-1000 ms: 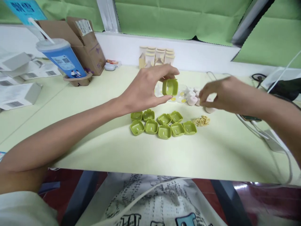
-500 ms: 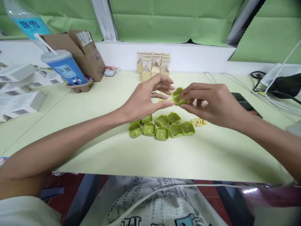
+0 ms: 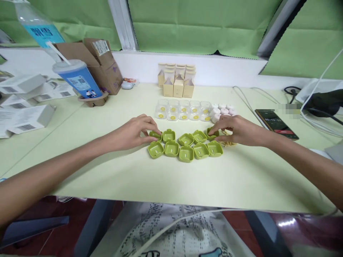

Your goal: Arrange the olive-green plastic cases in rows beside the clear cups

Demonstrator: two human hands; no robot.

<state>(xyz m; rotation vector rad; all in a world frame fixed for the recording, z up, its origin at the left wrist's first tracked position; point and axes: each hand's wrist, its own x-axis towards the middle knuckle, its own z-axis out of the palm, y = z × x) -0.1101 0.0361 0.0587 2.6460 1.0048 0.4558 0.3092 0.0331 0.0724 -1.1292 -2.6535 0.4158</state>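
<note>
Green trays (image 3: 185, 144) in two rows, left hand (image 3: 134, 132) pinching the far-left one, right hand (image 3: 235, 129) pinching the far-right (a careless nudge could scatter neighbours).

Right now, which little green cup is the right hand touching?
The right hand touches the green cup at the far right end of the back row. Its fingertips pinch that one; the left hand touches the cup at the opposite end.
</note>
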